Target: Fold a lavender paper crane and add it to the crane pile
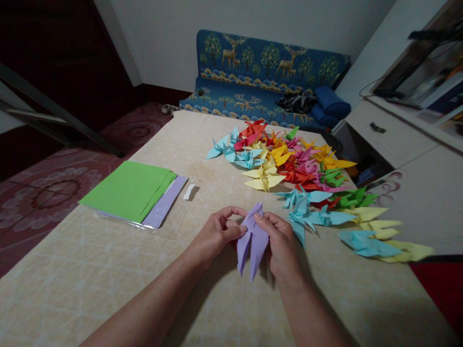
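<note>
A piece of folded purple origami paper (259, 241) is held up between my two hands, just above the table. Two narrow points hang from it toward me, with a slit between them. My left hand (220, 231) pinches its left edge between thumb and fingers. On the other side, my right hand (284, 241) has its thumb laid on the upper right face and its fingers behind, partly hidden. Right of my hands lie several light blue paper cranes (302, 214), the closest almost beside my right hand.
A stack of green paper sheets (126, 190) lies at left over purple sheets (164, 205) in a clear sleeve. A small white strip (188, 192) sits near it. Many coloured cranes (278, 156) cover the table's far right. Beyond stand a blue patterned sofa (253, 96) and a white cabinet (415, 178).
</note>
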Tool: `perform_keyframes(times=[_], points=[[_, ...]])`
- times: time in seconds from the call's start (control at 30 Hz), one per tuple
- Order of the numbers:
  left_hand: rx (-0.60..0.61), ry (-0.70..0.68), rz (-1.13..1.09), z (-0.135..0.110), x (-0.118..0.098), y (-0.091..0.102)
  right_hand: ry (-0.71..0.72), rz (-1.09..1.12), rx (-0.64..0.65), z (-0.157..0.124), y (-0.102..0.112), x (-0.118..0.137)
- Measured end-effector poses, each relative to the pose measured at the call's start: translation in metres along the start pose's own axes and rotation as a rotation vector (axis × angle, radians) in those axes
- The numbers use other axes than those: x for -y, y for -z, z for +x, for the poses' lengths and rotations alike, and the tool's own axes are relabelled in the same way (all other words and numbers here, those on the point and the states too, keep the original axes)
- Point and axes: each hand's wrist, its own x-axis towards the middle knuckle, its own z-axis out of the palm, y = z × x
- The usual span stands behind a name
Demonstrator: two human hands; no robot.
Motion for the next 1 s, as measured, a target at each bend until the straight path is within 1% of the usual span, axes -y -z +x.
perform_keyframes(times=[0.13, 0.2, 0.3, 0.43, 0.57, 0.7, 0.87, 1.0], points=[[0.048, -0.109, 0.025, -0.002, 0.000, -0.001, -0.027, 0.014, -0.007, 0.000, 0.000, 0.003], [0.085, -0.125, 0.070, -0.003, 0.001, -0.001, -0.034, 0.021, -0.010, 0.001, 0.001, 0.004], [0.098, -0.079, 0.089, -0.003, 0.002, -0.001, -0.048, 0.039, -0.016, 0.002, 0.001, 0.006], [0.091, -0.017, 0.031, -0.002, 0.002, 0.000, -0.028, 0.058, -0.066, 0.004, 0.002, 0.005], [0.091, 0.019, 0.020, -0.001, 0.003, 0.001, 0.102, 0.049, -0.141, 0.007, 0.004, 0.002], [0.100, 0.006, 0.089, 0.001, 0.006, 0.000, 0.233, 0.008, -0.208, 0.010, 0.008, -0.002], [0.073, -0.048, 0.054, 0.003, 0.005, -0.002, 0.348, -0.091, -0.279, 0.011, 0.011, -0.007], [0.052, -0.007, 0.076, 0.003, 0.002, -0.001, 0.438, -0.160, -0.349, 0.010, 0.011, -0.006]])
